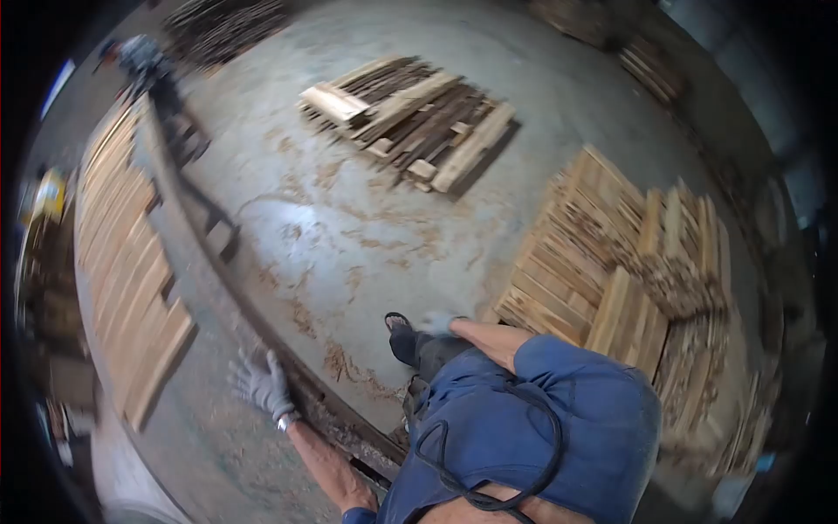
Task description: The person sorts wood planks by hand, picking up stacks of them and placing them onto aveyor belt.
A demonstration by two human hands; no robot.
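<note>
My left hand point(264, 387), in a grey work glove with a watch at the wrist, lies with fingers spread over the near part of a long table point(231, 432). Nothing is in it. Farther along that table top, a row of wooden boards point(131, 253) lies side by side. My right hand point(439, 323), also gloved, hangs low in front of my body, close to my leg and sandalled foot point(397, 325). Motion smears its fingers.
Another person point(153, 74) stands at the table's far end. A pallet with wood strips point(410, 122) sits on the concrete floor among scattered shavings point(340, 367). To my right rise stacked boards point(602, 236). More bundled wood point(218, 31) lies at the back.
</note>
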